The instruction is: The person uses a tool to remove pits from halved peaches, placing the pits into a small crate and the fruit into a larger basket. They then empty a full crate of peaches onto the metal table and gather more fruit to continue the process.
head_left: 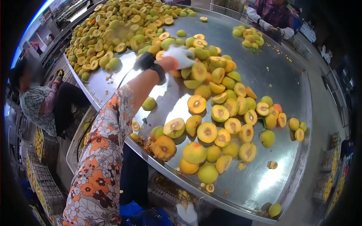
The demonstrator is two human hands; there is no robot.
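Observation:
My left hand (181, 57), in a white glove smeared by motion, reaches over the metal table among halved yellow peaches (199, 71). Its fingertips overlap the near end of a long spread of halves, most lying cut side up with the stone or hollow showing. Below the table's front edge, my right hand (186, 213) is partly in view in a white glove, fingers drawn together. Small yellowish pieces (183, 195) show at its fingertips, and I cannot tell what it holds. My floral left sleeve (96, 169) hides part of the table's left side.
A big heap of peach halves (113, 30) fills the far left of the metal table (279, 158). One co-worker (273, 19) stands at the far edge by a small pile (249, 36); another person (41, 94) sits at left. Crates (45, 184) of fruit stand on the floor.

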